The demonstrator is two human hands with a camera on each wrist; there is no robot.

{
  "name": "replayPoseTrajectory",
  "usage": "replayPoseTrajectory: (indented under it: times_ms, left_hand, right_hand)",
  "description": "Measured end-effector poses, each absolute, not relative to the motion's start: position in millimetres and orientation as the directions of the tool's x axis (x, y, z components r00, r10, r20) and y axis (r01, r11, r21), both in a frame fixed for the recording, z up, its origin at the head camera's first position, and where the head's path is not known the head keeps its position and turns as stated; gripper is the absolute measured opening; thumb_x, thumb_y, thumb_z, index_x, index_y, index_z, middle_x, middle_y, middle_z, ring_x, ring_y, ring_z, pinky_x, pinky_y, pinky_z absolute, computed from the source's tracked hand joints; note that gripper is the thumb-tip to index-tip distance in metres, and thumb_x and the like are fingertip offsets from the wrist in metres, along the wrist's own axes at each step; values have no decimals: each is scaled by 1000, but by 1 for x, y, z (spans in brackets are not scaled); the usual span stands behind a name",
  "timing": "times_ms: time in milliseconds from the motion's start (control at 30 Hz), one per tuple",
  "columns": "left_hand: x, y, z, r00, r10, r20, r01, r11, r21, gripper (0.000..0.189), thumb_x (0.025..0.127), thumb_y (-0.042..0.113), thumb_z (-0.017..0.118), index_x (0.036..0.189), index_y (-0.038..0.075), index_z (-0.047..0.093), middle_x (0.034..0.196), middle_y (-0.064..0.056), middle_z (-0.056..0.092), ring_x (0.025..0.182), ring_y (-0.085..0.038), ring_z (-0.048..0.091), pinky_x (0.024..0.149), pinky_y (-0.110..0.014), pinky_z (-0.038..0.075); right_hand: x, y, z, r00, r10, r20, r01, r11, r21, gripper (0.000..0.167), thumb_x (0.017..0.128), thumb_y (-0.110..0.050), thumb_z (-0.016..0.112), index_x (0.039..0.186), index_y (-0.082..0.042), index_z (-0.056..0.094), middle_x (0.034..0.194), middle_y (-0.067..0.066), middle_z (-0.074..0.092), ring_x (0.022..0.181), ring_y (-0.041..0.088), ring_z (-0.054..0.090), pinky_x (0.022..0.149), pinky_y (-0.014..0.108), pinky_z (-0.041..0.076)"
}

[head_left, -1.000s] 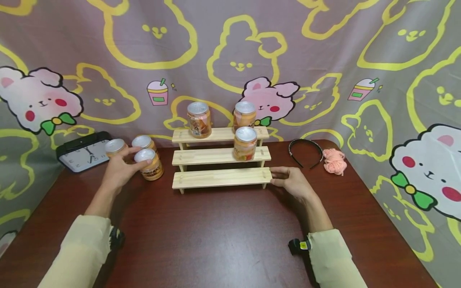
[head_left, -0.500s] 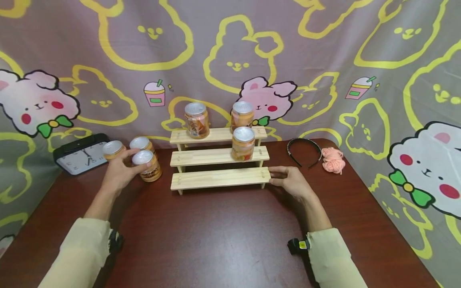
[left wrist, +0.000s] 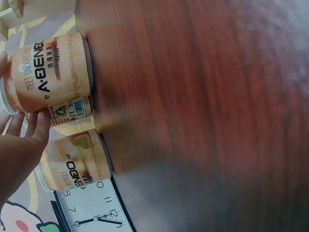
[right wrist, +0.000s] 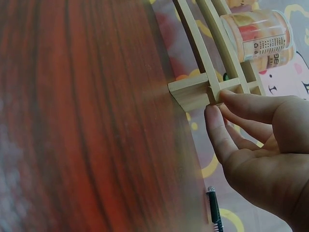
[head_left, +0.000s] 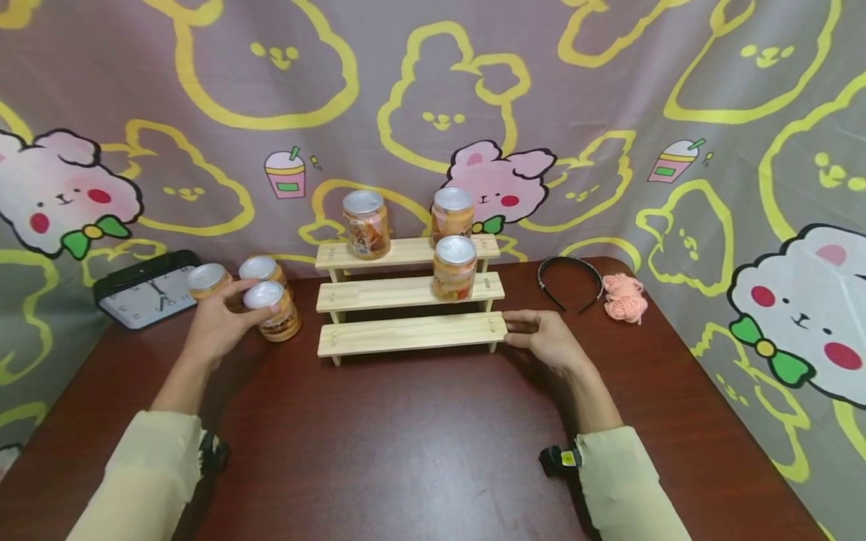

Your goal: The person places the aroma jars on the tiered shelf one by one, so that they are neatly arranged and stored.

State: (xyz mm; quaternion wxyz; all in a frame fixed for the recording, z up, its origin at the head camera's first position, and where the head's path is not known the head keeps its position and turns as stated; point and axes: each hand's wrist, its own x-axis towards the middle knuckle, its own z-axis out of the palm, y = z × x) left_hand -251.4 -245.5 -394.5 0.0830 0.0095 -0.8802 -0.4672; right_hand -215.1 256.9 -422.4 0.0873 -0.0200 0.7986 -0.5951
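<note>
My left hand [head_left: 219, 319] grips a lidded jar [head_left: 280, 323] with an orange-brown label, thumb and fingers around its upper part. The jar stands upright on the table at the left. Two similar jars are close by: a left jar [head_left: 208, 281], partly behind the hand, and a rear jar [head_left: 262, 267]. At the centre stands a three-step wooden display rack [head_left: 413, 334]. My right hand [head_left: 551, 342] pinches the right end of its lowest shelf, thumb and fingers at the corner [right wrist: 215, 94]. The top shelf bears two jars; a middle-shelf jar [head_left: 455, 270] stands near the right.
A black-framed clock [head_left: 149, 293] leans behind the jars at the left. To the right of the rack lie a black headband [head_left: 571, 263] and a pink yarn bundle [head_left: 625, 298]. A patterned curtain [head_left: 575, 68] hangs behind the dark red table [head_left: 406, 451].
The head view has shifted slightly, so the rack and jars appear a little further left. Both hands keep their places on the jar and the rack.
</note>
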Motion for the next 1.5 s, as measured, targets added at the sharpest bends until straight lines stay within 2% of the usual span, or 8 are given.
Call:
replayPoseTrajectory:
  times_ms: [167,400,667,967,1200,1500]
  left_hand:
    - [-251,-247,-393,-986,-100,132,54,558,828,69,86,23,83,143,-3,54,132,-22,54,105,-20,53,76,-14,43]
    - [-249,-250,-393,-983,-134,123,30,548,836,69,85,24,84,143,-1,55,140,-24,49,115,-29,49,79,-19,40]
    - [-246,-251,-389,-981,-149,124,26,531,847,68,86,26,83,143,1,55,144,-20,49,105,-9,54,78,-11,41]
    - [-244,-247,-380,-980,-138,144,53,517,854,70,85,28,84,143,1,56,135,-16,57,100,0,54,77,-10,44]
    - [-242,-242,-372,-979,-135,150,64,494,867,71,85,27,84,144,2,55,129,-15,61,97,0,56,75,-10,47]
    - [-238,-236,-362,-977,-143,160,73,479,875,69,85,26,85,143,4,57,126,-6,61,99,-6,57,74,-11,48]
  right_hand:
    - [-215,256,-421,-984,-132,-123,82,282,-956,46,92,7,68,136,12,56,128,30,62,111,24,63,81,22,54]
    - [-214,256,-421,-983,-129,-131,91,282,-955,46,92,7,68,136,12,56,127,29,63,106,19,64,81,24,55]
    - [-214,257,-420,-983,-129,-131,88,298,-950,46,92,6,68,136,11,56,127,29,63,110,23,64,80,25,55]
    - [-213,256,-420,-983,-133,-123,78,300,-951,46,91,7,68,135,12,57,127,29,63,110,24,63,80,21,54]
    - [-214,257,-420,-984,-138,-110,63,308,-949,46,91,7,68,135,13,56,126,29,63,110,24,63,81,21,54]
    - [-213,256,-420,-984,-133,-120,76,293,-953,46,91,7,68,135,13,56,127,30,62,108,22,64,80,23,54]
